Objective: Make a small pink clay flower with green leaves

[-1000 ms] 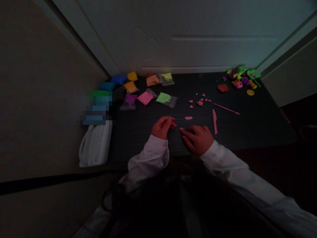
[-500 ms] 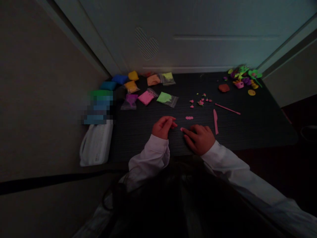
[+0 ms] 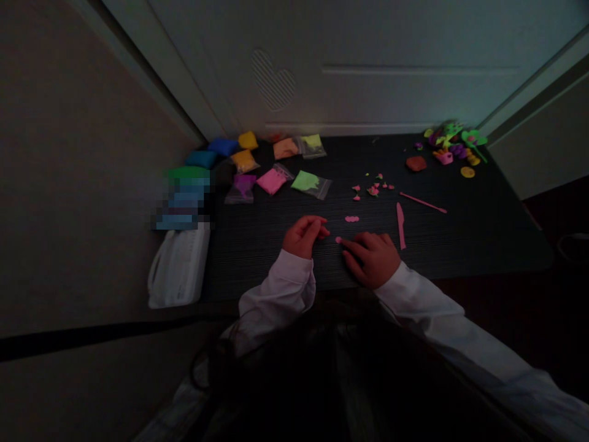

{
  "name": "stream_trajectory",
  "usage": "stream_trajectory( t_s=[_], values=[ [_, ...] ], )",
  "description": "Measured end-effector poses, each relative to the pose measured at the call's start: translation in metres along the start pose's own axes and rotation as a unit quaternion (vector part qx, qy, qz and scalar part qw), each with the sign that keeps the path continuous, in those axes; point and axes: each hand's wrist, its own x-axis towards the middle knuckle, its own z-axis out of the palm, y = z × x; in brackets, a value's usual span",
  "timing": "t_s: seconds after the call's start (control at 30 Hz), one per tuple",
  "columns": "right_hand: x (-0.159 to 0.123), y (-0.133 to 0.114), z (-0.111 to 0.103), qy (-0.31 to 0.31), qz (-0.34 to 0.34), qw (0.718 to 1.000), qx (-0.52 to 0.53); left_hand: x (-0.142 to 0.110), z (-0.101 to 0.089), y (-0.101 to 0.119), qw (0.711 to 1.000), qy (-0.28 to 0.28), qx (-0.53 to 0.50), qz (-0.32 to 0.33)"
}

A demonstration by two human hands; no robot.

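A small round flat piece of pink clay (image 3: 338,240) lies on the dark table between my two hands. The index fingertip of my right hand (image 3: 372,259) reaches its right edge, with the other fingers spread over the tabletop. My left hand (image 3: 302,236) is to the left of the piece, thumb and index finger pressed together; whatever may be between them is hidden. Just beyond the hands is a wavy pink clay strip (image 3: 352,219) that looks like overlapping discs. To the right rest a pink plastic knife (image 3: 400,226) and a thin pink modelling stick (image 3: 423,202).
Several small pink clay flowers (image 3: 373,191) sit farther back. Bags of coloured clay, including a pink bag (image 3: 272,181) and a green bag (image 3: 306,181), line the left. A reddish-brown lump (image 3: 416,163) and colourful clay figures (image 3: 453,144) occupy the back right. A white case (image 3: 179,270) stands left.
My right index finger has drawn back slightly to the right, so more of the round pink clay piece shows. My left hand has stayed in place.
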Motion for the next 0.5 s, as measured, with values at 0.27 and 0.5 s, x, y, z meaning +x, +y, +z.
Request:
stream_trajectory(
  t_s=[0.27,0.5],
  values=[
    [0.001,-0.0025,-0.0006,-0.015,0.002,1.0,-0.015,-0.0002,0.0008,0.0001,1.0,0.0,-0.008,-0.006],
    [0.0025,-0.0037,-0.0009,-0.025,0.003,0.999,-0.024,0.0,0.0008,-0.0002,1.0,-0.003,-0.01,-0.004]
  ],
)
